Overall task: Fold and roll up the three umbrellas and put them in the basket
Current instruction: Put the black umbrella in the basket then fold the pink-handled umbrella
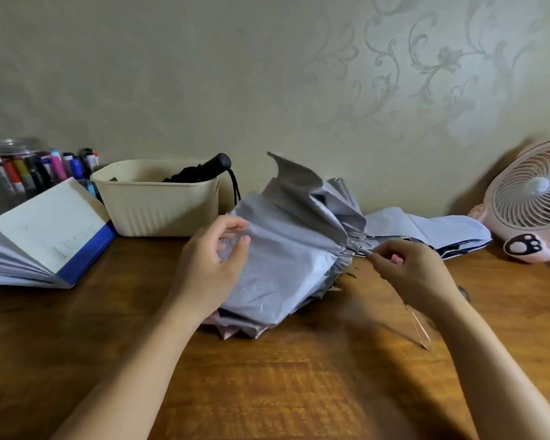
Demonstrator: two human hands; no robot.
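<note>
- The table (267, 392) takes up the lower half of the view, with a basket (159, 208) at its back edge against the wall.
- Progress, as I judge it: one black umbrella (204, 171) already lies in the basket, its handle poking over the right rim, so one of three looks done.
- The grey umbrella (286, 249) sits at table centre, collapsed but loose, its panels bunched and not yet rolled; this is the one in hand.
- Its long axis runs roughly left to right, slightly tilted; the metal end points right toward the fan (531, 192), the fabric hem left and toward the person.
- A third umbrella (426, 230) lies flat behind it, near the fan, untouched (pale blue, with a dark edge showing); folding, rolling and stowing remain for both.
- The left hand (210, 265) curls on the canopy's left edge, thumb and fingers pinching a fold of fabric.
- The right hand (410, 271) pinches the thin metal end at the canopy's right, fingers pressed together round it.
</note>
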